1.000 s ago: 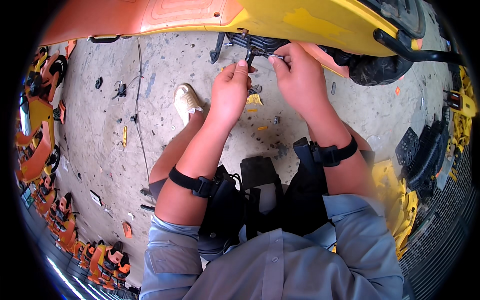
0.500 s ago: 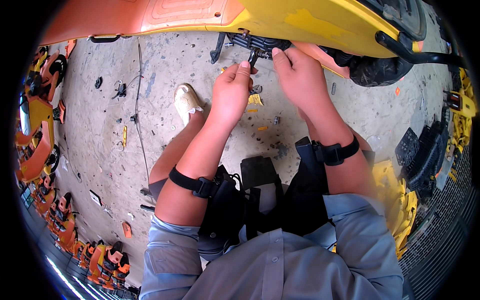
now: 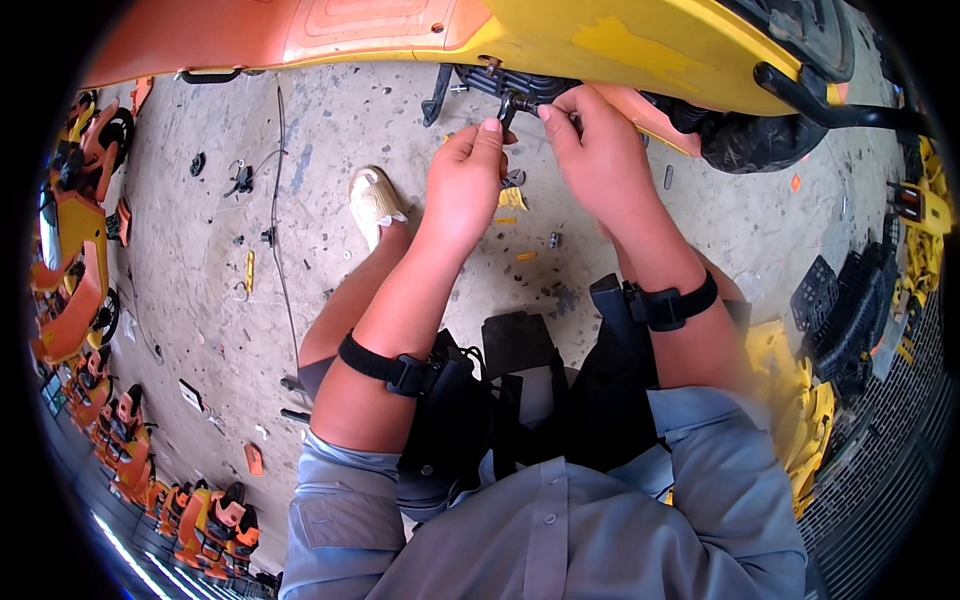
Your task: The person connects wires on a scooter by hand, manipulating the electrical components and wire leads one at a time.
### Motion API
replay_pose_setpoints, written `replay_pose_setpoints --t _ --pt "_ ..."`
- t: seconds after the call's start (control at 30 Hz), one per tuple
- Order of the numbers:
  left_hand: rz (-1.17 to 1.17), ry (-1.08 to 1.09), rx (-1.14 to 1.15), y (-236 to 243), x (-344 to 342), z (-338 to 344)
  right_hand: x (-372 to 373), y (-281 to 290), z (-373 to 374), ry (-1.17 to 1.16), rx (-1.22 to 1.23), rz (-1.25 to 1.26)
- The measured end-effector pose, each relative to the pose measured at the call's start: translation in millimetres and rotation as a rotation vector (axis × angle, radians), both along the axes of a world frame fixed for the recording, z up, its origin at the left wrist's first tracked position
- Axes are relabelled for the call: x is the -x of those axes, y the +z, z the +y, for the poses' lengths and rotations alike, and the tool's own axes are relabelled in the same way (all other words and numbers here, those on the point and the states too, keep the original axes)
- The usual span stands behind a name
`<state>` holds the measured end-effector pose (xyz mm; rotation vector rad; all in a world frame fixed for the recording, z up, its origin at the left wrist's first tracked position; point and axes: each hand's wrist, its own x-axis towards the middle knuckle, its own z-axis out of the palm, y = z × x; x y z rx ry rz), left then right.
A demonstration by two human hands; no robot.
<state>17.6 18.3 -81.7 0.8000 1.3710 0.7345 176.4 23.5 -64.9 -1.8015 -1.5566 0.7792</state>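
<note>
My left hand (image 3: 466, 186) is closed around what looks like a ratchet wrench (image 3: 507, 110), its thumb lying along the dark handle and the head pointing up. At the head's right side sits a dark metal socket or extension (image 3: 527, 106). My right hand (image 3: 598, 150) pinches the outer end of that piece between thumb and curled fingers. Both hands are just below the edge of a yellow and orange vehicle body (image 3: 560, 45). A bolt (image 3: 491, 63) shows in that edge, above the wrench. The handle's lower part is hidden by my left hand.
On the floor below my hands lie an open-end wrench (image 3: 514, 178), a yellow scrap (image 3: 512, 199) and a small metal socket (image 3: 554, 240). A cable (image 3: 276, 200) runs down the left side. Orange vehicles (image 3: 80, 270) line the far left; black plastic parts (image 3: 850, 300) lie at right.
My right thumb and fingers have shifted slightly down and left on the metal piece, showing more of the ratchet head. My left hand stays almost where it was.
</note>
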Motion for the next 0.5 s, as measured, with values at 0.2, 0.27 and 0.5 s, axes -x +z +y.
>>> replay_pose_setpoints --t 0.2,0.27,0.5 --pt "0.026 -0.028 0.031 -0.9 3.2 -0.2 -0.7 9.3 1.9 0.004 0.257 0.015" --pt "0.027 -0.021 0.007 -0.4 2.4 -0.8 -2.7 10.8 4.5 0.021 0.336 -0.025" --pt "0.066 -0.028 -0.003 -5.2 1.9 0.3 2.1 -3.8 0.4 -0.020 0.032 0.011"
